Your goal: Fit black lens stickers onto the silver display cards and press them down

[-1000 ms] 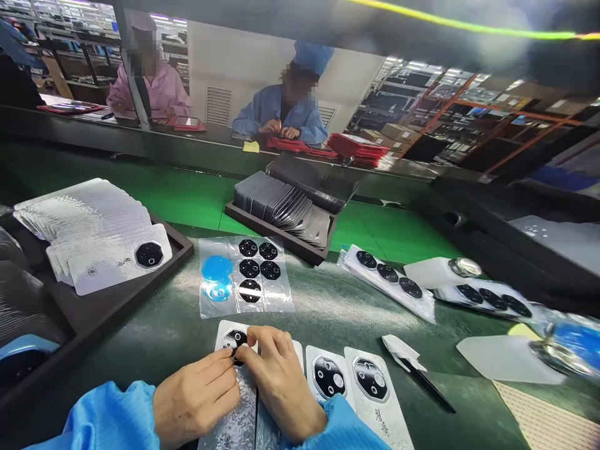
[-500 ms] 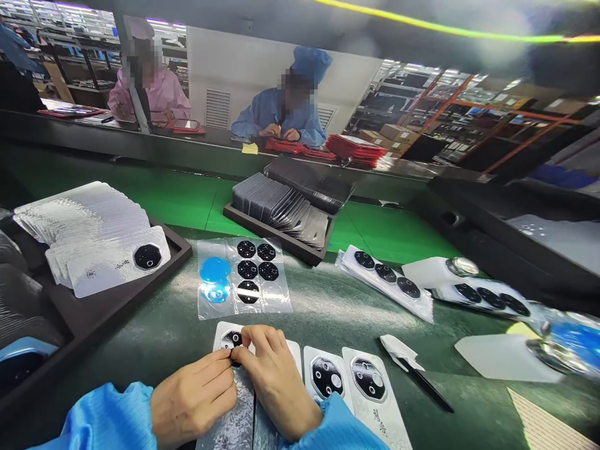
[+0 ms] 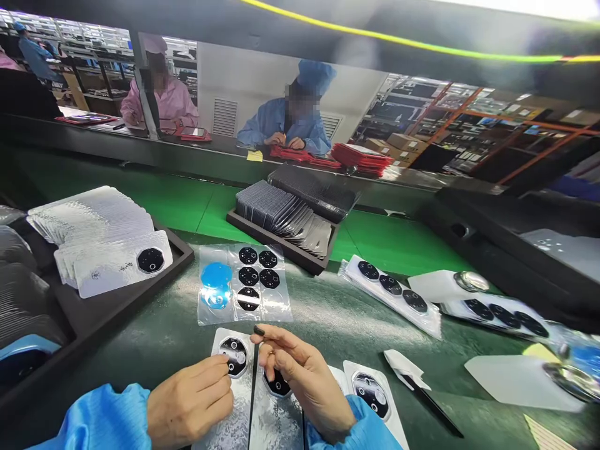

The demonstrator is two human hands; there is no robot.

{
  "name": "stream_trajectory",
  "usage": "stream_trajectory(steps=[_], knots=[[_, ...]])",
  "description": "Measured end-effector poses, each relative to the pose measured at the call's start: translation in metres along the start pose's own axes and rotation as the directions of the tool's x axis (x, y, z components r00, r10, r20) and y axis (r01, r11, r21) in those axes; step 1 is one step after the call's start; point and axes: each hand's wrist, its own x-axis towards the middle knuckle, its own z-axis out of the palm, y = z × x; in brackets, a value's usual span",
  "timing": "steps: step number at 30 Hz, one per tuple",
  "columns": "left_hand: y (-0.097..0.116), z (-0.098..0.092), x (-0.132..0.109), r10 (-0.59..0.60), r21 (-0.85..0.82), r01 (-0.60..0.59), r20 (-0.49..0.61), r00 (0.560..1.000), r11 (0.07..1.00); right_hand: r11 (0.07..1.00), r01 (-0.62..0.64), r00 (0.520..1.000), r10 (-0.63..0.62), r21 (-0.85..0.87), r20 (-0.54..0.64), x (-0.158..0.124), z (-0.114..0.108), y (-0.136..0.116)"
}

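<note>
Your R hand [image 3: 300, 390] has just lifted off, thumb & index [image 3: 281, 340] together, small black piece [image 3: 258, 329] on the fingertip. L fingers [image 3: 206, 375] lie together on the white card [image 3: 241, 400], beside its black octagon [image 3: 233, 356], near the tabletop's front edge. Second card [image 3: 276, 419] sits just right, under R wrist.

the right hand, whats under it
Under the right hand lies a silver card bearing a black patch. The hand covers the patch's upper part, so its full shape cannot be seen.
</note>
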Motion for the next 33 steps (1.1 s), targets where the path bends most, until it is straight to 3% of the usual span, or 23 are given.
stream_trajectory(steps=[5,10,20,33], knots=[[-0.001,0.004,-0.007,-0.017,0.029,0.018,-0.021,1.0,0.999,0.994,-0.065,0.995,0.07,0.082,-0.064,0.0,0.008,0.002],[-0.002,0.003,-0.01,-0.021,0.011,0.021,-0.052,0.998,1.0,0.994,-0.107,0.989,0.109,0.022,-0.102,-0.001,0.014,0.005],[0.0,-0.002,-0.004,-0.118,-0.03,0.115,-0.13,0.985,0.993,0.995,-0.059,0.985,0.044,-0.086,-0.165,-0.003,0.016,0.008],[-0.001,-0.008,-0.003,-0.218,-0.054,0.212,-0.167,0.961,0.976,0.99,-0.079,0.979,0.1,0.121,-0.177,0.002,0.012,0.009]])
